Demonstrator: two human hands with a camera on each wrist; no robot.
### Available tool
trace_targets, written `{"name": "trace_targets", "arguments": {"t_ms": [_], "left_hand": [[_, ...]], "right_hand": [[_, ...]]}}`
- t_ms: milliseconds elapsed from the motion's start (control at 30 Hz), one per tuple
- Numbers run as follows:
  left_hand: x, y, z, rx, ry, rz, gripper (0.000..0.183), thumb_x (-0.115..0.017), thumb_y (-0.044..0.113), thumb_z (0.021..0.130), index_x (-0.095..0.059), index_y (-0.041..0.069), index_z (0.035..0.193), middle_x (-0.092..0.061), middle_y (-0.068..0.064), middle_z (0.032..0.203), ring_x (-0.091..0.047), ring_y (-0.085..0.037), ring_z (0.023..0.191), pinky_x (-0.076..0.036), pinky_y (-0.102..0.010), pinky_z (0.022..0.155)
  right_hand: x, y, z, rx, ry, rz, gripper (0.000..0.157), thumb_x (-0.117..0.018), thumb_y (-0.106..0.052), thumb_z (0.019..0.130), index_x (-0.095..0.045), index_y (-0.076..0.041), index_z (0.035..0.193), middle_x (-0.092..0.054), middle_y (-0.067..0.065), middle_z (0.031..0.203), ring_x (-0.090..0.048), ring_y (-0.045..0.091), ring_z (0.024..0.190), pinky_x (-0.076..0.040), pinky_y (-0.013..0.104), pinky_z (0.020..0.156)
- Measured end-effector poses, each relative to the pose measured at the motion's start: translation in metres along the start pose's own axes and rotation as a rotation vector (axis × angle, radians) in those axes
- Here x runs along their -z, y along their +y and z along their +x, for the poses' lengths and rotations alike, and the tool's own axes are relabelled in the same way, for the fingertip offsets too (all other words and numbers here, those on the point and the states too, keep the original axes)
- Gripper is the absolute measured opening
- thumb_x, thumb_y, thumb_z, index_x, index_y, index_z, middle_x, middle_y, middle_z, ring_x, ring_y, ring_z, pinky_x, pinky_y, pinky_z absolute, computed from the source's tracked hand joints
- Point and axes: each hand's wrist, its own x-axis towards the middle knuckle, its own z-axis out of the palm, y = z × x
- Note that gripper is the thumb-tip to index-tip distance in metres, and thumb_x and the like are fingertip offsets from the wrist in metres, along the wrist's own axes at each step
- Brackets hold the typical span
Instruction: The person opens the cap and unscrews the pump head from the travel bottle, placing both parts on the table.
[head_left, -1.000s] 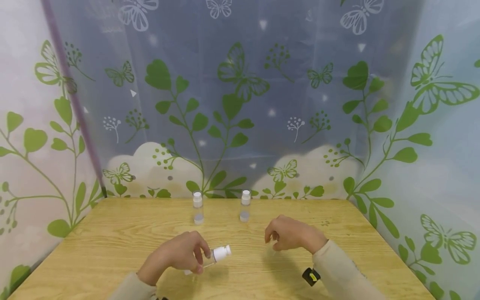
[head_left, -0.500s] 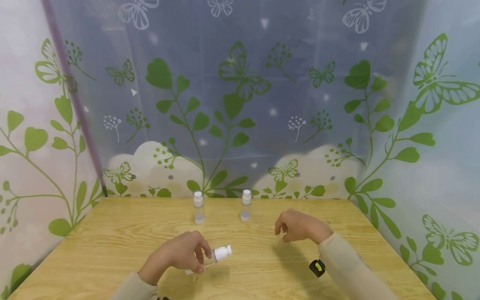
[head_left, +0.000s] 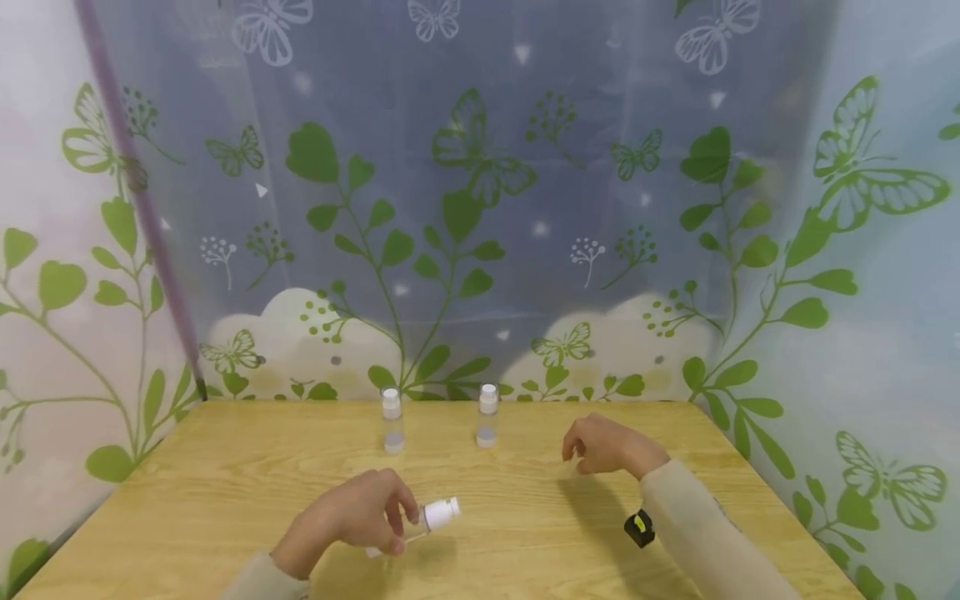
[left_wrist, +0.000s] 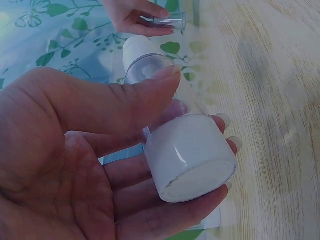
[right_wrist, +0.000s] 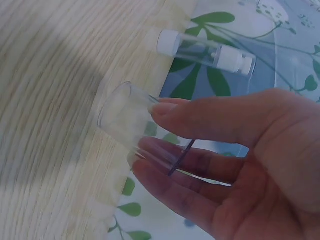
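Note:
My left hand (head_left: 356, 514) grips a clear pump bottle (left_wrist: 190, 155) with a white base and white pump head, tilted so its head points right in the head view. The thumb lies across the bottle's clear body and the fingers wrap beneath. In my right hand (head_left: 603, 446) is a clear, open-ended cap (right_wrist: 125, 115), pinched between thumb and fingers above the table. It is barely visible in the head view. Two similar bottles stand upright at the back of the table, a left one (head_left: 392, 421) and a right one (head_left: 487, 417), both with clear caps on.
The wooden table (head_left: 247, 467) ends at a patterned curtain (head_left: 465, 250) with leaves and butterflies, which also closes in both sides. A small black device with a yellow mark (head_left: 640, 528) sits at the right sleeve.
My right hand, with the cap, has moved right and a little away from me, farther from the left hand. The left hand keeps holding the bottle in nearly the same place.

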Motion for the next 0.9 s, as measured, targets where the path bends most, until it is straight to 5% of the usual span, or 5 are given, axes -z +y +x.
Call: {"name": "trace_targets", "arguments": {"t_ms": [433,900], "left_hand": [[-0.002,-0.001,0.0,0.004,0.003,-0.01,0.025,-0.084,-0.003,0.075,-0.076,0.002,0.097,-0.075,-0.011,0.083,-0.069,-0.023,0.077,-0.059,-0.048,0.07],[-0.003,-0.003,0.002,-0.004,0.001,-0.013,0.025,-0.085,-0.003,0.075,-0.076,0.002,0.098,-0.075,-0.012,0.083,-0.069,-0.024,0.077,-0.06,-0.047,0.068]], "right_hand": [[0.004,0.02,0.002,-0.059,0.04,-0.02,0.024,-0.071,0.009,0.085,-0.077,-0.002,0.105,-0.074,0.01,0.108,-0.065,0.021,0.089,-0.058,0.037,0.08],[0.004,0.039,0.011,-0.131,0.029,-0.058,0.023,-0.074,0.01,0.081,-0.079,-0.002,0.101,-0.076,0.014,0.11,-0.07,0.037,0.106,-0.061,0.044,0.085]]}}
